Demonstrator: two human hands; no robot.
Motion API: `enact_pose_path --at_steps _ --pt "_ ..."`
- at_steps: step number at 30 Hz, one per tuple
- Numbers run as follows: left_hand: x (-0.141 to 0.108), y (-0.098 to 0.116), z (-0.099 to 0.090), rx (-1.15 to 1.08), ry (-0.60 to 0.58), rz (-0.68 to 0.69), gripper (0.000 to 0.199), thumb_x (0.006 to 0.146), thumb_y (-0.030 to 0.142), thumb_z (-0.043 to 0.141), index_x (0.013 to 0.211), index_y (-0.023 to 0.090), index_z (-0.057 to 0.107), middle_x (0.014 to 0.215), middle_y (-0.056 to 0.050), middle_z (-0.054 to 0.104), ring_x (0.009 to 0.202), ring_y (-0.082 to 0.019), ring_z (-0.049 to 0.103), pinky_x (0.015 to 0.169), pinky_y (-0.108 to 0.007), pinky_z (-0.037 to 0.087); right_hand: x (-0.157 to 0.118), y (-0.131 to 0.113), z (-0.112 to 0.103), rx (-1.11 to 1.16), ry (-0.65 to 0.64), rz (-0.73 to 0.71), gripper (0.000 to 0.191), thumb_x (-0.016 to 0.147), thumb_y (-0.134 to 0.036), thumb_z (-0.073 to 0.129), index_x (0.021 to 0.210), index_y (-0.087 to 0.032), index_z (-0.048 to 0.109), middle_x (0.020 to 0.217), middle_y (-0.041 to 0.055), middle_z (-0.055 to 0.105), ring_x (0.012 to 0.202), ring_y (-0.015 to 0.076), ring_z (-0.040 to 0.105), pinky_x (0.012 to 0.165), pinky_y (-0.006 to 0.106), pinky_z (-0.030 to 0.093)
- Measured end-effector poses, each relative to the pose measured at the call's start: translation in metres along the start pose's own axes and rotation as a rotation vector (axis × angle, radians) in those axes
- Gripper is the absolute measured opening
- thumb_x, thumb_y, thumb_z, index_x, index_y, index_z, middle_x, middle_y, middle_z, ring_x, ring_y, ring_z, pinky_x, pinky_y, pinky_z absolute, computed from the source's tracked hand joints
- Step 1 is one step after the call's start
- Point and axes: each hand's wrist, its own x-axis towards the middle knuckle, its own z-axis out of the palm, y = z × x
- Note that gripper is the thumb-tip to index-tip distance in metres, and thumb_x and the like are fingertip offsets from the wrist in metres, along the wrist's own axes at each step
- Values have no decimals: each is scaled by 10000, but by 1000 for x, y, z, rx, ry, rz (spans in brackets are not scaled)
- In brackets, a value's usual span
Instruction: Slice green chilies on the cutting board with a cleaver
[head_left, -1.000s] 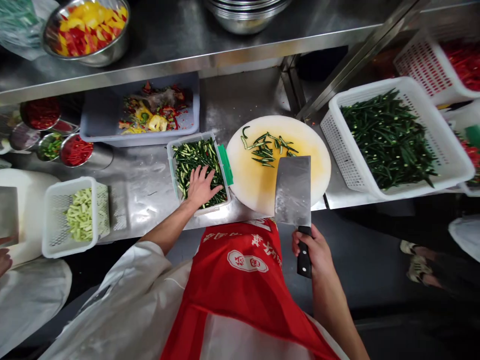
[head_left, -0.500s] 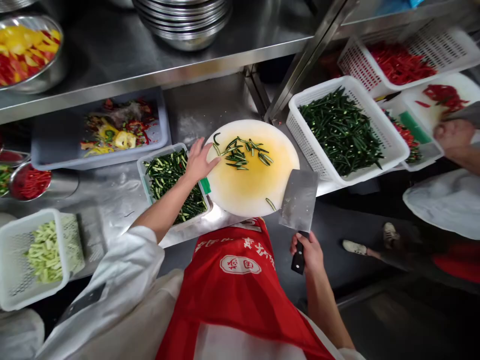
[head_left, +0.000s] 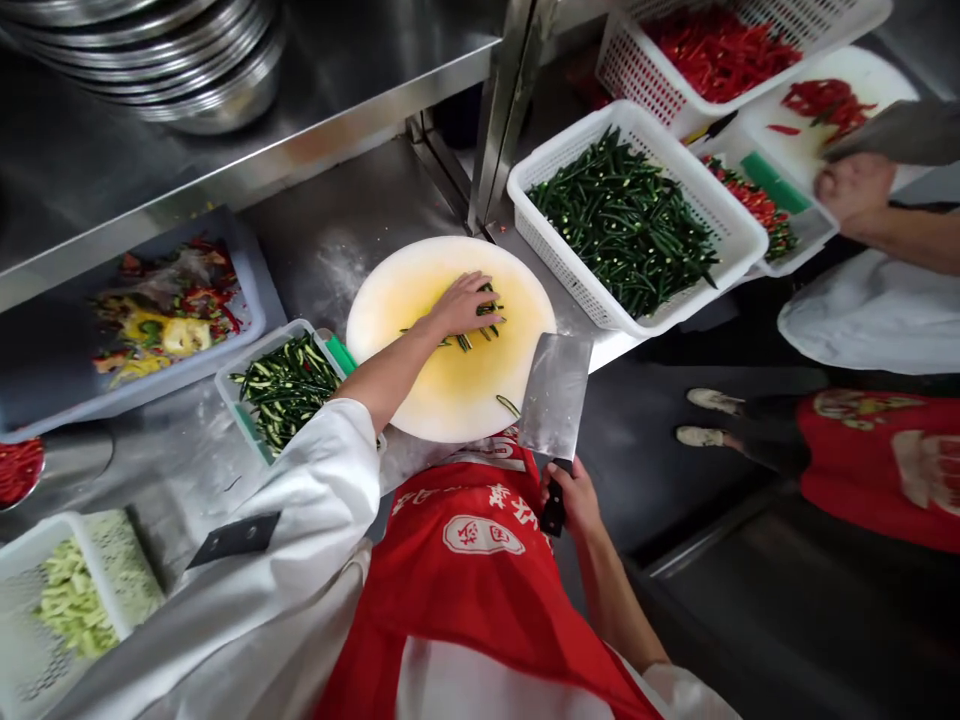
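Note:
My left hand (head_left: pixel 463 305) lies over the dark green chili strips (head_left: pixel 463 342) on the round white cutting board (head_left: pixel 517 290), its fingers curled around some of them. Part of the pile is hidden beneath the palm. My right hand (head_left: pixel 574 495) grips the black handle of a cleaver (head_left: pixel 556 395), its broad blade pointing away from me by the board's right edge. One loose strip (head_left: pixel 508 406) rests near the board's front edge. Left of the board, partly behind my forearm, stands a clear tub (head_left: pixel 247 430) of cut green strips.
A white basket (head_left: pixel 555 240) of green chilies stands right of the board. Another person's hand (head_left: pixel 855 190) holds a cleaver beside red peppers. A grey tray (head_left: pixel 255 290) of scraps lies at left, under a steel shelf (head_left: pixel 360 110) bearing stacked bowls (head_left: pixel 225 95).
My left hand has moved right, from the board's left edge onto the green strips, and its fingers have curled. The view has shifted. The cleaver stays in my right hand.

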Motion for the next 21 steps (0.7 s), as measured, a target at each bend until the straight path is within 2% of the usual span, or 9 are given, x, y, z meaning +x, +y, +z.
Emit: enact_pose_path --at_steps 3,6,8,10,13,15,18,21 --pt "-3 22 13 -28 -69 131 460 832 524 624 1182 233 685 1420 -82 497 1412 -299 341 1211 -477 208 5 1 9 42 -1 -5 364 708 -417 728 855 -242 444 589 -87 546 411 99 491 398 233 424" --pt "-30 39 19 -51 -117 235 406 818 504 648 1124 245 713 1371 -86 538 1371 -296 399 1193 -476 252 8 4 17 65 -28 -12 350 713 -402 718 870 -246 447 590 -92 550 413 103 492 407 239 427" --pt "-53 42 14 -70 -138 266 383 815 507 655 1097 258 724 1361 -78 552 1348 -284 430 1191 -466 258 10 5 21 70 -58 -13 333 727 -391 707 886 -246 452 583 -95 547 410 102 488 406 237 419" --pt "-75 39 5 -63 -83 185 420 838 527 626 1159 267 697 1392 -71 535 1356 -273 423 1203 -465 230 12 5 27 65 -96 -7 321 738 -381 699 894 -247 452 581 -96 549 410 103 487 406 238 417" --pt "-98 28 -5 28 88 -139 599 870 575 560 1360 232 552 1485 -100 442 1413 -291 342 1215 -494 172 16 3 42 36 -159 8 316 736 -380 692 888 -247 450 580 -95 554 404 109 484 402 251 425" --pt "-107 24 -3 81 151 -300 697 866 612 543 1429 210 467 1522 -117 390 1444 -308 283 1217 -509 145 18 1 56 9 -189 9 312 726 -378 688 880 -246 452 572 -95 552 398 112 481 395 255 421" --pt "-111 33 15 63 194 -338 730 849 656 541 1440 238 450 1529 -102 385 1453 -320 264 1217 -523 127 21 -1 80 -35 -208 -1 294 718 -365 678 871 -249 455 564 -95 550 399 115 481 391 255 417" --pt "-108 51 35 -7 277 -340 735 824 675 568 1426 265 465 1525 -96 390 1430 -326 311 1209 -532 169 22 -1 99 -75 -227 -24 255 723 -336 656 854 -259 452 559 -95 552 403 121 487 397 257 421"
